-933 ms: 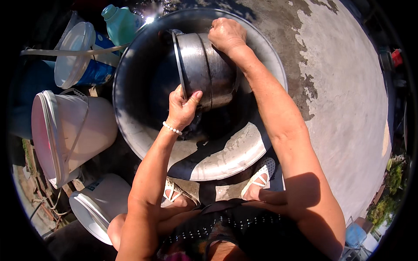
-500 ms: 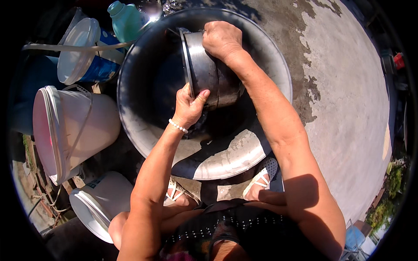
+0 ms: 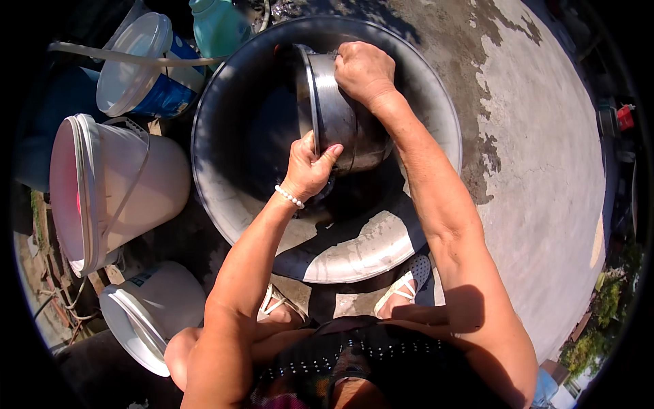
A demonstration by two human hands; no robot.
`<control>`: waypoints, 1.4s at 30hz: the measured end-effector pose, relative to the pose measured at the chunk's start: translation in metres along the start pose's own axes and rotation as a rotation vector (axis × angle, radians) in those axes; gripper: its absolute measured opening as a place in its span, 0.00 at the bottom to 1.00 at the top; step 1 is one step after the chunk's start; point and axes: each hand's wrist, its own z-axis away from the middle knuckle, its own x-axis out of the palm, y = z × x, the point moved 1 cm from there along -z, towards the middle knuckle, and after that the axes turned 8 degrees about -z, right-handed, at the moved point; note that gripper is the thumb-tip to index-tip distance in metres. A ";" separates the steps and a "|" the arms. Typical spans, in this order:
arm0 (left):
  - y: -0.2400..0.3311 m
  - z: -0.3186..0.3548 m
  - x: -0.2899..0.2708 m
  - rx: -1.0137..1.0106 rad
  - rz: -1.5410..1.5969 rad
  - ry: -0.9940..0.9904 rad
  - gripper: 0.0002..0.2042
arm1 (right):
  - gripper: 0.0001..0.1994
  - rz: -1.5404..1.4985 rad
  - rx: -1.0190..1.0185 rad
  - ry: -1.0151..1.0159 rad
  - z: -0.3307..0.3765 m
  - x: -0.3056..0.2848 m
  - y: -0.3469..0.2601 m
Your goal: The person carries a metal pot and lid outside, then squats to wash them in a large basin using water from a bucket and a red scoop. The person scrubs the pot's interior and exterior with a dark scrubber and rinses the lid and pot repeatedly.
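Note:
A metal pot [image 3: 338, 116] lies tipped on its side inside a large, wide-rimmed metal basin [image 3: 441, 129], its mouth toward the left. My left hand [image 3: 310, 167], with a white bead bracelet at the wrist, grips the pot's near rim, thumb on the outer wall. At the pot's far side my right hand [image 3: 366, 71] is closed in a fist against the outer wall. Whatever its fingers hold, if anything, is hidden. Dark shadow fills the basin's middle, so its contents cannot be made out.
Left of the basin stand a pinkish-white bucket [image 3: 146, 177], a smaller white bucket [image 3: 167, 296] and a blue-and-white bucket [image 3: 167, 95]. A pale hose [image 3: 129, 58] crosses near a turquoise jug [image 3: 218, 28]. Partly wet concrete [image 3: 538, 150] stretches to the right.
The pot and both hands have shifted slightly right in the basin. The whole view has also moved a little. Both hands keep their places on the pot.

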 end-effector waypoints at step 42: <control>-0.006 0.003 -0.005 -0.010 -0.088 -0.008 0.07 | 0.08 -0.066 0.032 -0.275 -0.038 0.004 0.013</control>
